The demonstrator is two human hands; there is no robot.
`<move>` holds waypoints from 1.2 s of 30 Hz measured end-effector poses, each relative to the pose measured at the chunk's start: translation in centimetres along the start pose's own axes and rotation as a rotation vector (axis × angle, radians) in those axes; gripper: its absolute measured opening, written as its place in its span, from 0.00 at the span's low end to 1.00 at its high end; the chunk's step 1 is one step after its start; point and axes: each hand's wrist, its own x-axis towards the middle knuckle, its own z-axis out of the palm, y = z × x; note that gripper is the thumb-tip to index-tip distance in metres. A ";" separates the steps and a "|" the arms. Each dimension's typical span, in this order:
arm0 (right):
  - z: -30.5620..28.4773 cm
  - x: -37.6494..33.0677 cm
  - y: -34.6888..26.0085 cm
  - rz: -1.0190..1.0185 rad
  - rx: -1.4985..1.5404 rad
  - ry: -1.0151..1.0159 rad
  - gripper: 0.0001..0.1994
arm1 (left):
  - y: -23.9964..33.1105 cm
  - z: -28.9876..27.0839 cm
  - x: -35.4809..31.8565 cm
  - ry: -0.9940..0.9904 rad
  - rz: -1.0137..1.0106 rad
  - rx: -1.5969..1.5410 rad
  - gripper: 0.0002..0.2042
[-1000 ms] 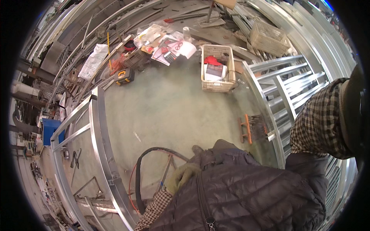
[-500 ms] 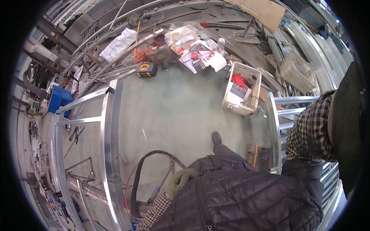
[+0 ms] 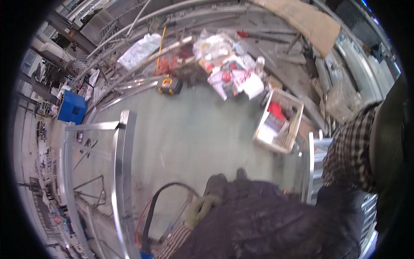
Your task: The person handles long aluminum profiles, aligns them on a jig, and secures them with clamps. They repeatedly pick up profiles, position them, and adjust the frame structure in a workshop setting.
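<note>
My left hand [image 3: 201,209], in a grey-green knit glove, hangs beside the front of my dark quilted jacket [image 3: 263,216]. Its fingers look loosely curled, blurred by motion, and I see nothing in them. A black hose [image 3: 151,206] and a thin red hose loop down just left of that hand. My right hand [image 3: 390,142] appears as a large dark green shape raised close at the right rim. A checked sleeve leads up to it; its fingers are hidden in shadow. To my left stands a silver metal frame [image 3: 120,172] of square tubes.
A cream plastic crate [image 3: 289,146] holding a red item stands ahead right. Papers [image 3: 252,86], a black-and-yellow toolbox [image 3: 168,86] and plastic bags lie at the far side. A blue box [image 3: 71,108] sits far left. Metal rungs [image 3: 317,166] rise at my right.
The view has shifted, with the crate and papers now lower and further right. My forward shoe has drawn back toward me, and a second shoe tip shows. The left hand stays beside the jacket.
</note>
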 end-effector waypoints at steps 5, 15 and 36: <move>9.5 1.1 1.8 -0.061 0.107 -0.085 0.16 | -1.3 -1.5 9.3 0.053 -0.095 -0.239 0.11; 25.9 7.2 0.3 -0.094 0.140 -0.236 0.15 | 3.7 -8.7 29.8 -0.181 -0.036 -0.138 0.13; 43.7 11.6 0.4 -0.333 0.591 0.037 0.14 | 10.7 -15.7 35.5 0.159 -0.348 -0.218 0.20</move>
